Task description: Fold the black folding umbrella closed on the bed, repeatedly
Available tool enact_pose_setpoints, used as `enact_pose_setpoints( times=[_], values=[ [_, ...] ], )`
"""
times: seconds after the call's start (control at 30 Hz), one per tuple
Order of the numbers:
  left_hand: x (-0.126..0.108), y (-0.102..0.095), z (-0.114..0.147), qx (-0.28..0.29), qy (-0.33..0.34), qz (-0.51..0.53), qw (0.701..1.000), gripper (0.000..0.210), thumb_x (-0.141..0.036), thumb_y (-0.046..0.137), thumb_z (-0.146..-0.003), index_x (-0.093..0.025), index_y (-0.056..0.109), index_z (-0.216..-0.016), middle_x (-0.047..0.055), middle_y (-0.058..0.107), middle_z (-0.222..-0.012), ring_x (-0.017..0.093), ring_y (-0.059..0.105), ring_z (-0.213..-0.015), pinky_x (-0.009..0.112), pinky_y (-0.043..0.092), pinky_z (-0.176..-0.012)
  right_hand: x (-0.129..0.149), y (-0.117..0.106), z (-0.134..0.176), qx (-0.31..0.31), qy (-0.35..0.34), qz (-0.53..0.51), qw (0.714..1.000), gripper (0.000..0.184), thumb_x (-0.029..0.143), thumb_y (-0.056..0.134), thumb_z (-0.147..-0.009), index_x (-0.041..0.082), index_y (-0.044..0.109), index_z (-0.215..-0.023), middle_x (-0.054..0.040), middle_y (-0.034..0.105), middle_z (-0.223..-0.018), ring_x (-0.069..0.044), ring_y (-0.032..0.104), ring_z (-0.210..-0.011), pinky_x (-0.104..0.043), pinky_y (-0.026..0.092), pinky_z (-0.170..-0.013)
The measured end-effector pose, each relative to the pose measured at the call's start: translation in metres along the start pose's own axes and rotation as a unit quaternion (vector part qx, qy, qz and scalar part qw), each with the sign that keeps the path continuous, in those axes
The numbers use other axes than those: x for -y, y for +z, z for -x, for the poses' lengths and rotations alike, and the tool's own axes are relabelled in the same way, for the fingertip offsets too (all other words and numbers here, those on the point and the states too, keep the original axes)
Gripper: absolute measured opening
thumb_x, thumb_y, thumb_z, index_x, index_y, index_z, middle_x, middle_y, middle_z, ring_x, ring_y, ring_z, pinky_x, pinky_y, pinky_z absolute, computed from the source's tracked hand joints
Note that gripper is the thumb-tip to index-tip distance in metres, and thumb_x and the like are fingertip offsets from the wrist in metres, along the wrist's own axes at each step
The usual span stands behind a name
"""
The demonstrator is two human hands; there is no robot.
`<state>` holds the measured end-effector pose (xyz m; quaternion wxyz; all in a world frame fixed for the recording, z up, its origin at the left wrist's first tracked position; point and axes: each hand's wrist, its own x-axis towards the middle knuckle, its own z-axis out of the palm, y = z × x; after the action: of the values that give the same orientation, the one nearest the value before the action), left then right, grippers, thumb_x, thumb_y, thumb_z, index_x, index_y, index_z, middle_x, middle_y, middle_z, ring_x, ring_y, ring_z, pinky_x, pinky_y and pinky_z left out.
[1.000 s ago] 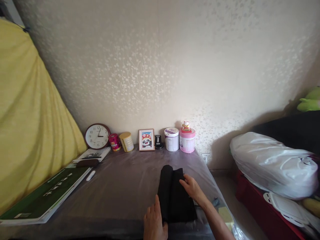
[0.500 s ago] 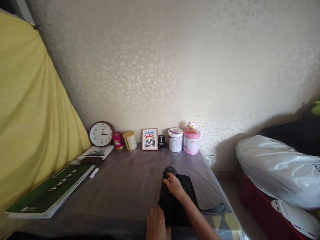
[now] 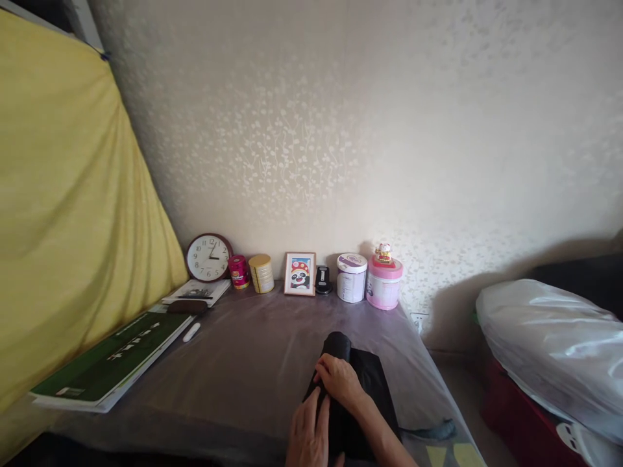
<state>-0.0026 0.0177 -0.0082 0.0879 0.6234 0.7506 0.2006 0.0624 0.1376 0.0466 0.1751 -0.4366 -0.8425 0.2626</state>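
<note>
On the grey covered table lies a black sheet [image 3: 377, 376] of thin, soft material, partly wound into a thick roll [image 3: 337, 344] along its left side. I cannot tell whether it is plastic or cloth. My right hand [image 3: 341, 383] lies across the roll with its fingers curled over it. Close below, my left hand [image 3: 309, 428] grips the roll's near left side, its fingertips pressed on the black material and almost touching my right hand. The roll's near end is partly hidden by my hands.
Along the wall stand a clock [image 3: 209, 257], a pink tin [image 3: 238, 272], a yellow tin [image 3: 261, 274], a panda picture [image 3: 300, 274] and two round boxes, one white [image 3: 351, 279], one pink [image 3: 384, 285]. A green book [image 3: 114, 360] lies left. A dark strip [image 3: 433, 431] lies near the right edge.
My left hand has moved up along the black roll, closer to my right hand. My right hand now curls lower on the roll. The whole view has shifted slightly.
</note>
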Motion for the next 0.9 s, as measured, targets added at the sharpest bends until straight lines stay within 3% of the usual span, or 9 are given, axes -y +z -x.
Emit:
enact_pose_setpoints(
  times=[0.07, 0.13, 0.27, 0.4, 0.5, 0.63, 0.73, 0.9],
  values=[
    [0.000, 0.012, -0.006, 0.006, 0.009, 0.002, 1.000, 0.072, -0.012, 0.055, -0.066, -0.021, 0.033, -0.134, 0.008, 0.029, -0.145, 0.031, 0.027, -0.133, 0.045, 0.028, -0.109, 0.000, 0.000, 0.002, 0.005, -0.007, 0.009, 1.000, 0.023, 0.019, 0.040, -0.085, 0.021, 0.062, -0.081, -0.0010, 0.071, -0.075, -0.015, 0.065, -0.076, -0.022, 0.040, -0.066],
    [0.002, 0.026, -0.010, 0.002, -0.010, 0.007, 1.000, 0.059, -0.003, 0.031, -0.077, -0.022, 0.036, -0.133, 0.008, 0.034, -0.143, 0.024, 0.032, -0.131, 0.040, 0.032, -0.108, 0.001, 0.000, 0.007, 0.000, -0.023, 0.027, 0.999, 0.023, 0.021, 0.039, -0.086, 0.021, 0.062, -0.084, -0.0008, 0.070, -0.075, -0.015, 0.064, -0.075, -0.022, 0.040, -0.066],
    [0.006, 0.046, -0.014, -0.003, -0.020, 0.003, 1.000, 0.059, 0.003, 0.021, -0.078, -0.018, 0.038, -0.131, 0.011, 0.036, -0.140, 0.023, 0.032, -0.130, 0.037, 0.032, -0.108, 0.000, -0.002, 0.021, -0.035, -0.109, 0.070, 0.991, 0.025, 0.025, 0.040, -0.088, 0.023, 0.065, -0.084, -0.0025, 0.068, -0.077, -0.016, 0.060, -0.078, -0.025, 0.041, -0.071],
    [0.002, 0.051, -0.016, -0.007, -0.048, 0.027, 0.998, 0.059, 0.002, 0.018, -0.079, -0.019, 0.036, -0.131, 0.011, 0.037, -0.140, 0.023, 0.032, -0.130, 0.037, 0.032, -0.108, -0.012, -0.005, 0.017, -0.036, -0.187, 0.051, 0.980, 0.032, 0.028, 0.038, -0.090, 0.023, 0.068, -0.079, -0.0031, 0.069, -0.089, -0.020, 0.053, -0.102, -0.033, 0.034, -0.093],
    [-0.001, 0.051, -0.018, -0.011, -0.064, 0.054, 0.996, 0.061, 0.002, 0.014, -0.078, -0.021, 0.035, -0.130, 0.008, 0.037, -0.139, 0.022, 0.033, -0.130, 0.037, 0.033, -0.108, -0.029, -0.002, -0.002, -0.039, -0.180, 0.051, 0.982, 0.034, 0.028, 0.035, -0.091, 0.023, 0.069, -0.088, -0.0029, 0.068, -0.103, -0.022, 0.046, -0.116, -0.042, 0.021, -0.104],
    [-0.005, 0.048, -0.020, 0.013, -0.096, 0.072, 0.993, 0.063, 0.003, 0.009, -0.077, -0.020, 0.032, -0.131, 0.008, 0.035, -0.140, 0.022, 0.031, -0.130, 0.036, 0.031, -0.108, -0.049, 0.004, -0.035, -0.053, -0.158, 0.071, 0.983, 0.033, 0.028, 0.035, -0.090, 0.025, 0.068, -0.093, -0.0029, 0.068, -0.101, -0.022, 0.047, -0.116, -0.046, 0.016, -0.106],
    [-0.007, 0.043, -0.020, 0.030, -0.107, 0.080, 0.991, 0.066, 0.006, 0.008, -0.075, -0.018, 0.029, -0.133, 0.010, 0.031, -0.142, 0.023, 0.028, -0.131, 0.036, 0.028, -0.109, -0.057, 0.005, -0.055, -0.053, -0.144, 0.086, 0.984, 0.035, 0.027, 0.034, -0.089, 0.024, 0.069, -0.090, -0.0031, 0.068, -0.101, -0.023, 0.047, -0.116, -0.044, 0.022, -0.103],
    [-0.009, 0.037, -0.019, 0.034, -0.101, 0.083, 0.991, 0.066, 0.007, 0.011, -0.076, -0.021, 0.028, -0.133, 0.009, 0.031, -0.143, 0.021, 0.028, -0.132, 0.035, 0.028, -0.109, -0.065, 0.000, -0.073, -0.057, -0.137, 0.137, 0.979, 0.039, 0.019, 0.028, -0.088, 0.020, 0.067, -0.095, -0.0081, 0.067, -0.104, -0.020, 0.057, -0.100, -0.034, 0.038, -0.092]
  ],
)
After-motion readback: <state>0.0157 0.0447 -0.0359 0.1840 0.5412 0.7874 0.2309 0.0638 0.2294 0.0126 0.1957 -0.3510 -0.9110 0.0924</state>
